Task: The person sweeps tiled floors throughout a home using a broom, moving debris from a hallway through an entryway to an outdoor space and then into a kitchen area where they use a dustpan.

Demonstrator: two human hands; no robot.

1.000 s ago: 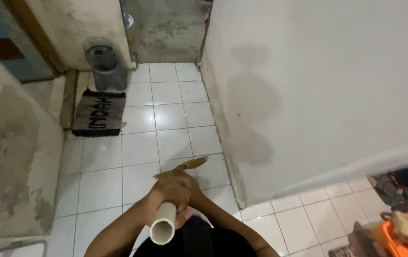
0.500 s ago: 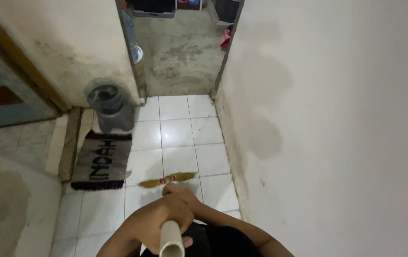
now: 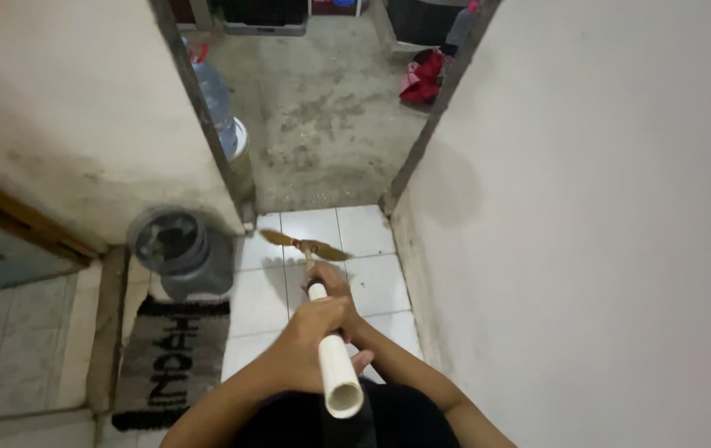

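Both my hands grip a white pipe handle [image 3: 334, 373] of a broom. My left hand [image 3: 310, 340] wraps the pipe nearer its open end. My right hand [image 3: 337, 286] holds it further down, partly hidden behind the left. The straw-coloured broom head [image 3: 304, 245] rests on the white tiled floor [image 3: 376, 282] close to the edge of the bare concrete floor [image 3: 330, 124].
A grey bucket-like bin [image 3: 181, 253] stands left of the broom head, with a dark doormat [image 3: 168, 365] below it. A clear water jug [image 3: 214, 99] leans by the wall corner. A white wall [image 3: 604, 224] runs along the right. Red cloth [image 3: 423, 76] lies on the concrete.
The view has advanced along the corridor toward the concrete floor. The broom head has moved forward to the last row of tiles, and more of the pipe shows past my hands.
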